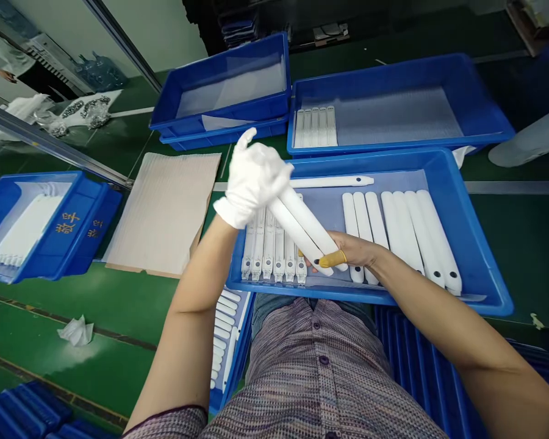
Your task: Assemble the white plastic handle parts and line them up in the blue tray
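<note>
Two long white plastic strips with rounded ends are held aslant above the near blue tray. My right hand, bare except for a yellow finger cot on the thumb, pinches their lower ends near the dark holes. Around their upper ends closes my left hand in a white glove, its thumb sticking up. Beneath the hands, several narrower strips with notched ends lie side by side in the tray. Smooth white strips fill its right part, and a single strip lies crosswise at the back.
Behind stand a blue tray with a few strips and stacked blue trays. Foam-topped cardboard lies to the left, beside a blue bin of white pieces. Another tray sits below, by my legs.
</note>
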### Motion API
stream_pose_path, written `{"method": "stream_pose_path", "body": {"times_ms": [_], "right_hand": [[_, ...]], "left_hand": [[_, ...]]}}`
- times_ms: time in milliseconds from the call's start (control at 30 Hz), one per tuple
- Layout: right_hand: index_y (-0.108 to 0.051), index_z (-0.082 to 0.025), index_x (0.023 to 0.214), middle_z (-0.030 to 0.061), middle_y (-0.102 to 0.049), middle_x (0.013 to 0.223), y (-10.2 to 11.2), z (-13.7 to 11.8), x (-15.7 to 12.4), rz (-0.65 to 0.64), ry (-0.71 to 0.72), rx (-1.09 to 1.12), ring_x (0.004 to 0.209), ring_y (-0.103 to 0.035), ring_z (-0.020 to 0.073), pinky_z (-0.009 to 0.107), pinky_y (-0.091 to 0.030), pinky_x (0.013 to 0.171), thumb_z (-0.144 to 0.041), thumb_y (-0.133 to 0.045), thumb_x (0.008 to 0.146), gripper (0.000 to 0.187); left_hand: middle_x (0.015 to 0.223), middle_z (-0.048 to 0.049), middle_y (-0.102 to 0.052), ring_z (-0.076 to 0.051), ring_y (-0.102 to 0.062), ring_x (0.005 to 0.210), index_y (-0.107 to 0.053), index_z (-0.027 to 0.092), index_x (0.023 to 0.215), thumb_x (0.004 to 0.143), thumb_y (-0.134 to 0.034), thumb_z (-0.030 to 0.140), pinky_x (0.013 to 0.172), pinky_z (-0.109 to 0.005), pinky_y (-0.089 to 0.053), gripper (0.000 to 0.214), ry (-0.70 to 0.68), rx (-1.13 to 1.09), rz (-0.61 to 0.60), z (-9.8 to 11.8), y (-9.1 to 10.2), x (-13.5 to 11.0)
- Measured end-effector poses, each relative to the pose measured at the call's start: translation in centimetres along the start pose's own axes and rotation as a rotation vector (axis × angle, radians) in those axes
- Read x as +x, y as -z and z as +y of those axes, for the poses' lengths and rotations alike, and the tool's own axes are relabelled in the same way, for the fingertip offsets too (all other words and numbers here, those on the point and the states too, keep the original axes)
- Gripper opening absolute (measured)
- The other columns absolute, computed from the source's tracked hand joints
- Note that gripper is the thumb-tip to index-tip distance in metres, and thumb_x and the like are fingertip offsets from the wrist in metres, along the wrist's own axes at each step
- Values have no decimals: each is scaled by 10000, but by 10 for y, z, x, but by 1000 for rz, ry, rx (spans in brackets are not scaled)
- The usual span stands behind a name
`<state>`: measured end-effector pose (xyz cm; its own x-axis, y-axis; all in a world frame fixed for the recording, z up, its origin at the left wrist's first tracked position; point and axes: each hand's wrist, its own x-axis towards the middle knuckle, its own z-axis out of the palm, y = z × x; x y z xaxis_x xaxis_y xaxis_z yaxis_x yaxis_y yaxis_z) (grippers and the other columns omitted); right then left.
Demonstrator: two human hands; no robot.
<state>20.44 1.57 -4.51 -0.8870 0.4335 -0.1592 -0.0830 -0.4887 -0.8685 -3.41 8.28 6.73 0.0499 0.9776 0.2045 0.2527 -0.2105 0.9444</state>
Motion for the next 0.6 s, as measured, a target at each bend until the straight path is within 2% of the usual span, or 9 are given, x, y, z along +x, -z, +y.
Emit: {"method": "stream_pose_path", "body": {"times_ms": [100,167,267,333,400,533,600], "right_hand": [[-655,-142,1207,79,-743,1034,1,-3,0,-43,-21,-19,917,-726,187,348,-619,833,-332,-883,771,528],[-655,-138,1216,86,-742,1057,1,-3,0,-53,-25,-18,925,-723,185,342,-616,836,-337,-877,780,528],[-654,-138,1210,82,-734,1057,0,-1,2,-44,11,-8,932,-717,181,344,-618,832,-328,-870,791,507],[-651,-140,1203,76,-730,1041,-1,2,5,-13,57,-9,923,-714,180,351,-617,827,-319,-870,794,497],[-646,-142,1193,76,-730,1036,-4,3,8,35,105,-8,899,-717,179,355,-613,819,-328,-873,794,495],[-641,-158,1132,79,-741,1030,-7,4,14,199,188,1,873,-720,174,362,-610,844,-369,-888,777,481],[-644,-168,1080,74,-746,1011,-7,4,15,256,205,-16,848,-713,169,362,-609,852,-387,-894,766,457]], "left_hand": [[677,-60,-640,-273,-715,900,-744,157,660,886,-725,461,1018,-486,-554,380,26,80,-111,11,20,11],[724,-71,-694,-229,-720,770,-776,144,748,911,-699,502,894,-424,-604,401,72,-43,-138,12,21,11],[950,-49,-749,-215,-757,957,-768,191,1066,927,-701,474,961,-375,-600,323,59,-391,-36,4,5,5],[1079,-42,-744,-229,-740,1109,-690,250,1260,951,-663,531,1010,-368,-589,418,43,-527,58,-4,-14,-5],[1172,-61,-737,-270,-725,1168,-636,277,1333,923,-671,607,992,-381,-608,527,74,-580,61,-12,-35,-21],[1246,-103,-749,-353,-735,1121,-675,255,1298,770,-825,571,885,-442,-654,633,215,-585,-260,-29,-68,-61],[1219,-101,-765,-367,-738,1101,-698,254,1278,767,-827,529,874,-455,-651,594,282,-543,-348,-38,-74,-73]]}}
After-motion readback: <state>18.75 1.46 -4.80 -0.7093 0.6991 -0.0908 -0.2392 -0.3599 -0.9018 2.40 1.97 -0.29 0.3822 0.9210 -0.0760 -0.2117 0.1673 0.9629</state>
